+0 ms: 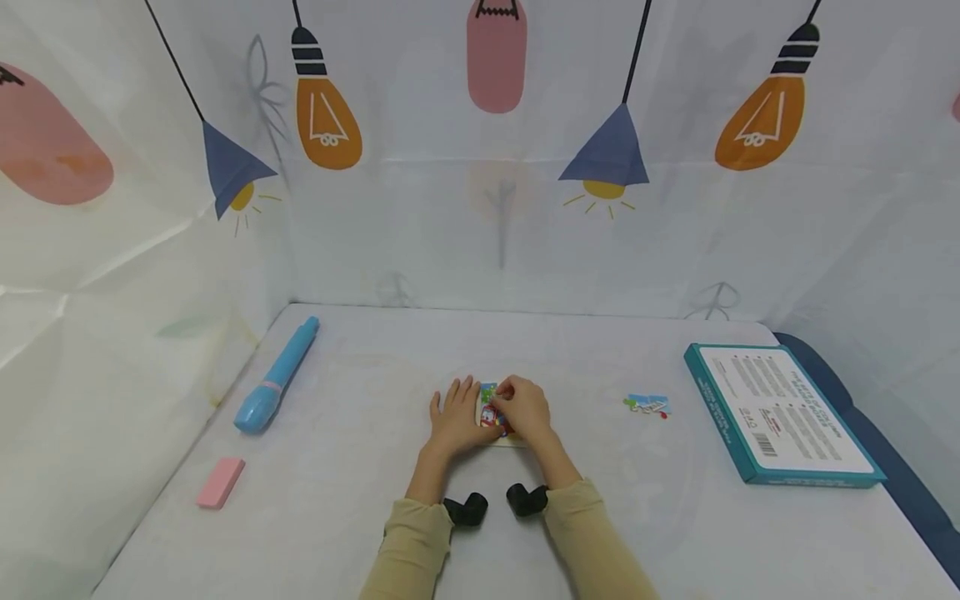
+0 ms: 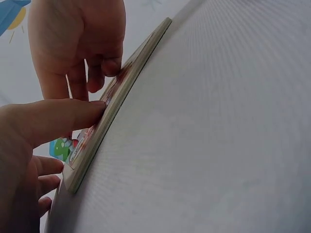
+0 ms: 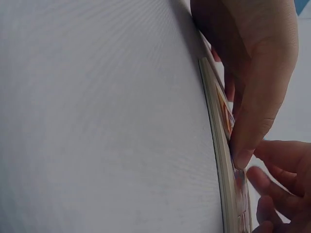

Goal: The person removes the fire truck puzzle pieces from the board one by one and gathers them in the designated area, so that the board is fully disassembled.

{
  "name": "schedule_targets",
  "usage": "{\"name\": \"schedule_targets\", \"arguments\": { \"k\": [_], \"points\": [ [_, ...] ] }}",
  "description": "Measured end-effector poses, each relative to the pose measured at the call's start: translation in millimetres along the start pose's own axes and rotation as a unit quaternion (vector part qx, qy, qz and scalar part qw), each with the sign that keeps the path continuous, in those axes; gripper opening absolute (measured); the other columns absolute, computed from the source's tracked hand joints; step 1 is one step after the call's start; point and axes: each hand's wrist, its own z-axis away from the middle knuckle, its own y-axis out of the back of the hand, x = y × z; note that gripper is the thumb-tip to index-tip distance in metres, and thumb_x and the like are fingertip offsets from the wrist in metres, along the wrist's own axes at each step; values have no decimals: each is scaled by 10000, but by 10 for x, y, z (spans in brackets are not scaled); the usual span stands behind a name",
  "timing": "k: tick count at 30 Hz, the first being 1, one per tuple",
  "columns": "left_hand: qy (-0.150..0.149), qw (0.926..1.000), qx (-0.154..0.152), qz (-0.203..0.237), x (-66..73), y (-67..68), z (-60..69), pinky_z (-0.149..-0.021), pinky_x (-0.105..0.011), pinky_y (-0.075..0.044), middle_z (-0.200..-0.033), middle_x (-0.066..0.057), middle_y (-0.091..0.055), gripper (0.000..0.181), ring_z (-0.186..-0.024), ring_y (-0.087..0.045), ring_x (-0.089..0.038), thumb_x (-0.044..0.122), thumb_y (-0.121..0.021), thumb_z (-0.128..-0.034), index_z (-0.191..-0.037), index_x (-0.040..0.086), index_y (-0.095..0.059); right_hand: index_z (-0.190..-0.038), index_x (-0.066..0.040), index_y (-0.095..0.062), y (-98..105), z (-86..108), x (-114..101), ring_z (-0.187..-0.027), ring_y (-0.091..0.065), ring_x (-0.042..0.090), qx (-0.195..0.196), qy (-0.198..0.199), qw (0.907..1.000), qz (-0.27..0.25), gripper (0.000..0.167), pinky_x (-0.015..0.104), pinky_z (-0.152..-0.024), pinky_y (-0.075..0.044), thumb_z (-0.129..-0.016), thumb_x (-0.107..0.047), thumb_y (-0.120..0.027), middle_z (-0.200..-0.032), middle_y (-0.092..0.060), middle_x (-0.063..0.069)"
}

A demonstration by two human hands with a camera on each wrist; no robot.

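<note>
A small wooden jigsaw board point(image 1: 511, 442) with a colourful cartoon picture lies flat on the table between the hands. The left hand point(image 1: 455, 423) rests along its left side, fingers fairly straight and spread, and its thumb point(image 2: 73, 116) lies across the picture. From the right, the right hand point(image 1: 527, 410) bends over the board and pinches a blue and green puzzle piece point(image 2: 59, 148) at the board's upper left part. Its fingers partly hide that piece. Farther right lie several loose puzzle pieces point(image 1: 648, 405) in a small cluster.
A teal box point(image 1: 787, 412) with a printed white face lies at the right table edge, by a dark blue chair point(image 1: 862, 417). To the left are a blue microphone-shaped object point(image 1: 277, 375) and a pink eraser-like block point(image 1: 221, 482). A patterned curtain point(image 1: 435, 225) hangs behind the table.
</note>
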Motion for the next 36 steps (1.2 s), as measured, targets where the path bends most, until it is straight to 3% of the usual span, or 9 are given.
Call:
{"name": "schedule_targets", "arguments": {
  "k": [5,11,17,22,28,36],
  "points": [
    [7,10000,-13,-55,16,6,-9,-1066,-570,-62,-1489,-113,-291,886,-1382,-191,-304,521,-672,-713,-1402,54,-370,-816,-67,-624,11,-14,26,-724,-606,179,148,-54,9975,-694,118,315,-658,-455,-772,-129,-715,-763,-666,35],
    [40,10000,-53,-49,30,15,-17,-1068,-571,-61,-1491,-109,-289,877,-1384,-189,-302,504,-677,-712,-1404,61,-372,-1009,-51,-620,86,-34,64,-718,-646,187,243,-408,9886,-1432,254,285,-633,-480,-768,-79,-696,-809,-708,86],
    [77,9999,-53,-68,29,9,-11,-1073,-567,-58,-1492,-107,-288,877,-1385,-185,-302,506,-677,-717,-1409,64,-366,-1079,-72,-620,170,-42,167,-721,-628,177,236,-716,9832,-1660,265,270,-623,-466,-816,-87,-652,-856,-693,94],
    [95,9999,-48,-104,30,7,-2,-1075,-560,-64,-1490,-109,-291,885,-1383,-192,-301,510,-675,-713,-1409,60,-365,-1134,-53,-594,245,-35,267,-769,-617,198,338,-1106,9713,-2079,275,254,-637,-480,-861,-82,-597,-877,-630,125],
    [85,10000,-51,-4,35,13,16,-1075,-564,-58,-1490,-118,-287,893,-1383,-188,-313,495,-684,-704,-1408,50,-362,-1158,-29,-576,379,-25,414,-696,-581,140,617,-1404,9608,-2309,302,213,-616,-485,-857,-55,-579,-885,-571,127],
    [65,10000,-31,35,28,14,10,-1075,-565,-51,-1492,-114,-285,902,-1382,-188,-315,500,-691,-695,-1408,57,-362,-1175,-26,-567,583,2,617,-709,-603,122,836,-1643,9577,-2211,316,183,-613,-486,-860,-60,-581,-922,-586,141]
  ]
}}
